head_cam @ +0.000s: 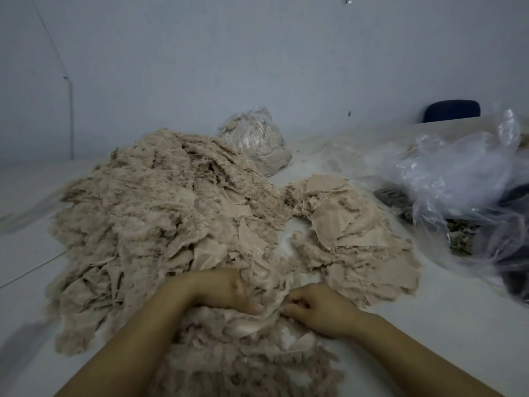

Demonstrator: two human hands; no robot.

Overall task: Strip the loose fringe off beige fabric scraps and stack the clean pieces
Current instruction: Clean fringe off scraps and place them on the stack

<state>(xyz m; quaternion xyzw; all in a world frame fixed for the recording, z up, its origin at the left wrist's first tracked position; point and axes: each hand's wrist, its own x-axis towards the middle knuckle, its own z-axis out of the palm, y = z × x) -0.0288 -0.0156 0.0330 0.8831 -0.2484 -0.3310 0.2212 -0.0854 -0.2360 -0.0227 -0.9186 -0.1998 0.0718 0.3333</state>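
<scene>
A big heap of frayed beige fabric scraps [154,213] covers the middle and left of the white table [25,253]. To its right lies a flatter stack of smoother beige pieces [355,230]. Close to me, a fringed beige scrap [257,325] lies bunched between my hands. My left hand [226,287] grips its left side with curled fingers. My right hand [317,308] pinches the same scrap from the right. More loose fringe [234,371] lies under my forearms at the near edge.
A clear plastic bag stuffed with beige fibre [257,141] stands behind the heap by the wall. Crumpled clear plastic bags [463,179] with dark grey and greenish scraps [398,199] fill the right side. A dark blue chair back [452,110] shows at the far right.
</scene>
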